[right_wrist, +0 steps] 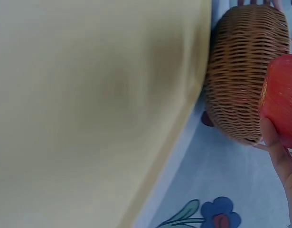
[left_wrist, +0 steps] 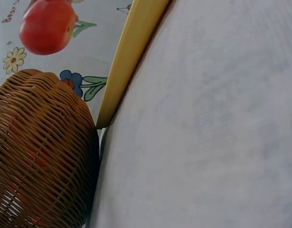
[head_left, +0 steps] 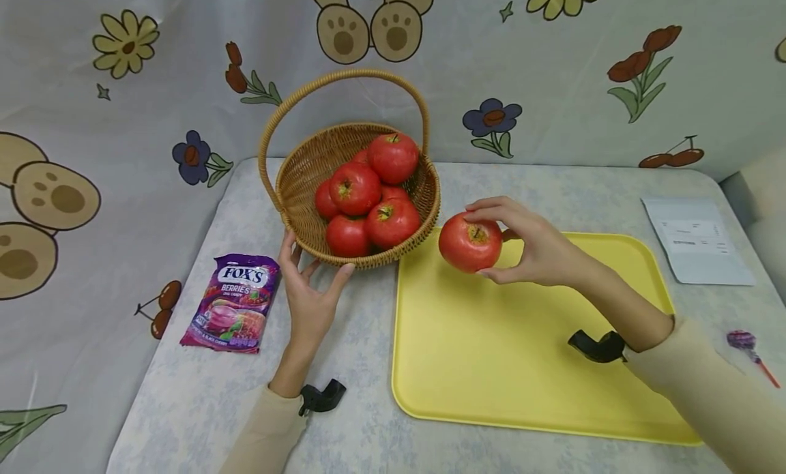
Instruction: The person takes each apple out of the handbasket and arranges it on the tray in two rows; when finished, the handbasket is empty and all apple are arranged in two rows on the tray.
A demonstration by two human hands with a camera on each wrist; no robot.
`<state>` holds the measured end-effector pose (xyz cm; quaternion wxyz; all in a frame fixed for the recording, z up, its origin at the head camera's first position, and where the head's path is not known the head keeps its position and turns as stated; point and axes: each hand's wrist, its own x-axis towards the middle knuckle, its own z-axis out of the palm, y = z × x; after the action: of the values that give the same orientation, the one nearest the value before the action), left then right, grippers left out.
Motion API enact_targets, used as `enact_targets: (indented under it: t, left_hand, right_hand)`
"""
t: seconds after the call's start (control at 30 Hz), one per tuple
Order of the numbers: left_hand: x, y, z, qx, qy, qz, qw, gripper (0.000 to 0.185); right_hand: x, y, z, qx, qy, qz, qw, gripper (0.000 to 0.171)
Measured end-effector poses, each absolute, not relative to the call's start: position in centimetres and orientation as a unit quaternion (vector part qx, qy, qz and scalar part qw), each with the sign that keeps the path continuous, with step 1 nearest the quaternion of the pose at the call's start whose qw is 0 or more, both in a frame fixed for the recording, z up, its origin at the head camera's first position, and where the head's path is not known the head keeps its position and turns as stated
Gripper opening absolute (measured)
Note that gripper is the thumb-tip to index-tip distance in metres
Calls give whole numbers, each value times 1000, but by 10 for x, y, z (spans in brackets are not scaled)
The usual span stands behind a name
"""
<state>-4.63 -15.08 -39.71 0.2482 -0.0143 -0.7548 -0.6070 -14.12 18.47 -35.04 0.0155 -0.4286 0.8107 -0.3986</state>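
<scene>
So the right hand (head_left: 528, 245) has its grip on 1 red apple (head_left: 470, 243), thumb and fingers pinching it from the side, raised over the far left corner of the yellow tray (head_left: 491, 365). Pretty tight on that side: just a small gap between the apple and the wicker basket's (head_left: 307, 177) rim. Way more room the other way, with a wide stretch of tray running right and down to its near edge. Left hand (head_left: 310, 303) isn't clenched, its thumb and fingers are spread against the basket's near left side. Basket's tilted, mouth toward the head camera, with more apples (head_left: 355, 188) piled inside. Candy bag (head_left: 236, 303) lies just left of that hand on the tabletop (head_left: 344, 433).
</scene>
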Motion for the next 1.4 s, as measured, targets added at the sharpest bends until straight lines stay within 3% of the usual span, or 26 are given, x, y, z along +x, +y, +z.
enact_targets:
  t: [0.37, 0.63, 1.4]
  left_hand:
    - [-46, -151, -399, -5, -758, -605, 243, 93]
    - [-46, -151, -399, -2, -760, -603, 244, 93]
    - [-48, -151, -403, -8, -759, -601, 249, 93]
  right_hand:
    - [-135, 193, -385, -397, 810, -419, 109, 81]
    - [-138, 183, -405, -399, 804, -419, 136, 73]
    - [-144, 173, -419, -390, 804, -425, 146, 74]
